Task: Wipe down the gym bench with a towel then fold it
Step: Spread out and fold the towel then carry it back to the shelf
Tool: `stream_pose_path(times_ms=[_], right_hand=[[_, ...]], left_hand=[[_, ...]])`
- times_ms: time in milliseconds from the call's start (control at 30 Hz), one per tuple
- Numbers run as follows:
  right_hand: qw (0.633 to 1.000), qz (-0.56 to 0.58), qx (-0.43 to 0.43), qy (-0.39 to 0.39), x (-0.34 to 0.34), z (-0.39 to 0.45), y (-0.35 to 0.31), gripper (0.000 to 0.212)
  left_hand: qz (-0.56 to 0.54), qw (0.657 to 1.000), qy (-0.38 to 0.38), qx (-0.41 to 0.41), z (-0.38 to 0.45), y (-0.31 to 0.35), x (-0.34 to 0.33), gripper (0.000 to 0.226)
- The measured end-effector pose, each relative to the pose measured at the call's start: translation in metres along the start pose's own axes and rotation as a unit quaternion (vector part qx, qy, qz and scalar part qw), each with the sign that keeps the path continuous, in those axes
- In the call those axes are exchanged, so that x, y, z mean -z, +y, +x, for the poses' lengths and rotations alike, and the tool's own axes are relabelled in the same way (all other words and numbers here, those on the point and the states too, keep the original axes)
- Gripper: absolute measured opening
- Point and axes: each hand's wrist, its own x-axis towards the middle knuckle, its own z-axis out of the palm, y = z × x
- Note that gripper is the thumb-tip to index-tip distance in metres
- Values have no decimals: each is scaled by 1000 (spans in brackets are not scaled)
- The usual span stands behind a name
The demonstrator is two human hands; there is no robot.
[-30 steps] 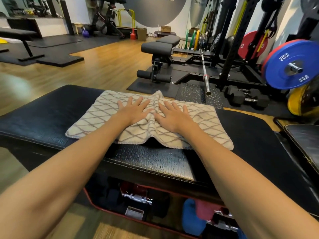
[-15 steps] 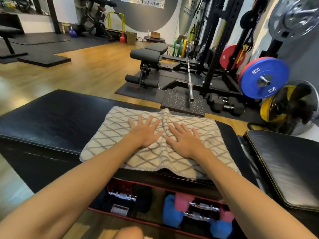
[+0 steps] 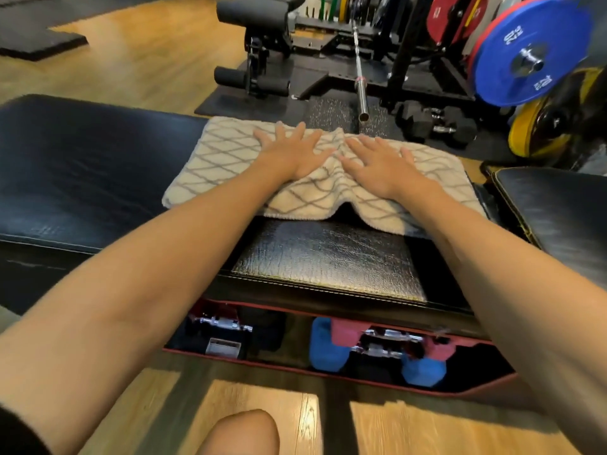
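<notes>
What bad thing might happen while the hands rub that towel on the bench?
The towel is already bunched into a ridge between the left hand and right hand, so it may crumple more and skip patches of the bench. Its right end lies at the gap beside the next pad and might slide into it. Its far edge sits near the bench's far side, so a hard push might drop it on the floor.

Bench (image 3: 82,178) left end cut off; towel (image 3: 213,159) middle beneath both hands; blue plate (image 3: 525,54) motion-blurred
</notes>
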Motion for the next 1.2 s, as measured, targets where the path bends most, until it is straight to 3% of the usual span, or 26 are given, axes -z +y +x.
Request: stream_pose_path(times_ms=[800,1200], right_hand=[[1000,17,8,2,-2,-5,-1,74],[999,31,25,-38,8,-137,17,70]], left_hand=[[-1,1000,20,15,0,6,-1,68],[-3,1000,5,-27,-117,70,-11,65]])
